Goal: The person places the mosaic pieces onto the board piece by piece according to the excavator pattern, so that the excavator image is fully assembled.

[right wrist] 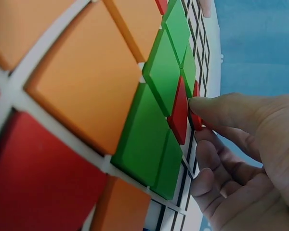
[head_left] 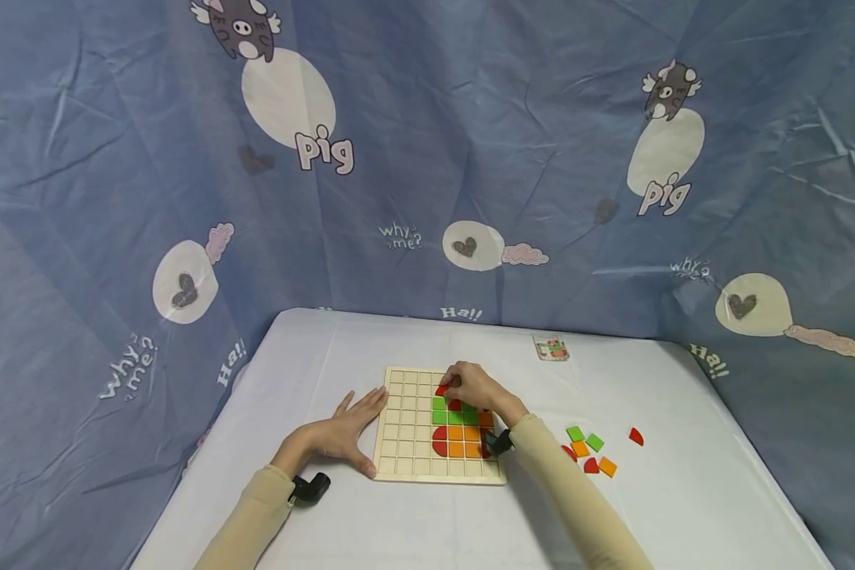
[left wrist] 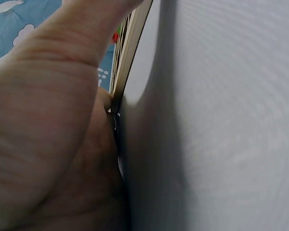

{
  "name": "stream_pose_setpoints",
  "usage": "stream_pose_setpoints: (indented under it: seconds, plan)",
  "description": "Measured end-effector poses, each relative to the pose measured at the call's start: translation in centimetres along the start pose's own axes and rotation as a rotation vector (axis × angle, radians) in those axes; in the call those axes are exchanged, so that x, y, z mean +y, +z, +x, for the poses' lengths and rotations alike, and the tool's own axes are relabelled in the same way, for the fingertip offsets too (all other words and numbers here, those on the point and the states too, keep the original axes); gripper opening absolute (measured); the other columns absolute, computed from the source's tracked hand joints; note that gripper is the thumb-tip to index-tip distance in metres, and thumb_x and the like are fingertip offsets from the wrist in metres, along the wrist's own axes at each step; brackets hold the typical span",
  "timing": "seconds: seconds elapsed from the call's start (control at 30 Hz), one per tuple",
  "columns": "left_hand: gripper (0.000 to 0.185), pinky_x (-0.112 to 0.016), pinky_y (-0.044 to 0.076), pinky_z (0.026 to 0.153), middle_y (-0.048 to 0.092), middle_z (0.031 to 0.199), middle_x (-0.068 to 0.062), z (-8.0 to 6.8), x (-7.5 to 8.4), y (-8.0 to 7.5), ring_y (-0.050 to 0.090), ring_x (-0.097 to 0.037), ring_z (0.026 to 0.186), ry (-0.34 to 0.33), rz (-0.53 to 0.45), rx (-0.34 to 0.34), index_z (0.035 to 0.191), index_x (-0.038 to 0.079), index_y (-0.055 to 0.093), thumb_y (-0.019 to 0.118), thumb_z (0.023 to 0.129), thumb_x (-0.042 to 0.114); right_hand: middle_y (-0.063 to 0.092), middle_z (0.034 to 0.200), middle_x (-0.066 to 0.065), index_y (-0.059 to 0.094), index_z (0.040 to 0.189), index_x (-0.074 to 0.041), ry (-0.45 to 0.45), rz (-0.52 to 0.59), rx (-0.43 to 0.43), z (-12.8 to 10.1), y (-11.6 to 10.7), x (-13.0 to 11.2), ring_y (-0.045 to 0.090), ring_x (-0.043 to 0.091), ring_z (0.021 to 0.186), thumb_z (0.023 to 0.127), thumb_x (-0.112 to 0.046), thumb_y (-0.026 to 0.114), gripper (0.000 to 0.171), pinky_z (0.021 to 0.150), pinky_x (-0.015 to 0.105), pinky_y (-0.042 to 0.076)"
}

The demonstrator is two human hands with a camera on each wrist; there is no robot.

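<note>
A wooden grid board [head_left: 406, 443] lies on the white table. Green [head_left: 450, 415], orange [head_left: 463, 442] and red [head_left: 439, 441] tiles fill part of its right half. My right hand [head_left: 470, 385] is curled over the board's upper middle, its fingertips pinching a small red piece [head_left: 442, 389]. Up close, the right hand [right wrist: 207, 113] touches that red piece [right wrist: 196, 119] beside another red tile [right wrist: 179, 114] and the green tiles [right wrist: 159, 110]. My left hand [head_left: 345, 431] lies flat with straight fingers against the board's left edge; the left hand [left wrist: 53, 120] meets the board's edge [left wrist: 132, 43].
Several loose green, orange and red pieces [head_left: 587, 450] lie on the table right of the board, with one red piece [head_left: 636, 436] farther right. A small picture card [head_left: 550, 348] sits near the back edge. A blue printed cloth [head_left: 427, 158] hangs behind and around the table.
</note>
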State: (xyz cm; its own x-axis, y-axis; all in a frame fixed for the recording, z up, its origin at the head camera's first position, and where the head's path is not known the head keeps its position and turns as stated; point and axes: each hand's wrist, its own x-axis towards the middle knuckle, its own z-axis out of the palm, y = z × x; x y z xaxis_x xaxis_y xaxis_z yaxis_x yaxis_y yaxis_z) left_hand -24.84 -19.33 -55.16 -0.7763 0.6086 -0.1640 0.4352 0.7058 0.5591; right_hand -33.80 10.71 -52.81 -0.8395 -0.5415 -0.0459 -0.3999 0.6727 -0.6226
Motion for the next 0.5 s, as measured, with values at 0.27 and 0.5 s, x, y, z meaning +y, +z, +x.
stream_pose_setpoints:
  seconds: [0.27, 0.5]
  plan:
    - [0.137, -0.058, -0.012, 0.118, -0.003, 0.164, -0.01, 0.0, -0.14, 0.1, -0.004, -0.029, 0.151, -0.004, 0.005, -0.012, 0.155, 0.005, 0.005, 0.083, 0.058, 0.061, 0.066, 0.098, 0.001, 0.072, 0.099, -0.011, 0.021, 0.005, -0.026, -0.01, 0.04, -0.48, 0.058, 0.01, 0.081, 0.086, -0.014, 0.073, 0.014, 0.069, 0.025, 0.052]
    - [0.137, -0.057, -0.012, 0.118, -0.004, 0.164, -0.008, 0.1, -0.18, 0.01, -0.005, -0.027, 0.151, -0.008, 0.015, -0.013, 0.155, 0.006, 0.005, 0.082, 0.058, 0.063, 0.067, 0.094, -0.001, 0.07, 0.1, -0.01, 0.047, 0.004, -0.029, 0.1, 0.05, -0.95, 0.059, 0.009, 0.08, 0.085, -0.014, 0.072, 0.015, 0.074, 0.027, 0.053]
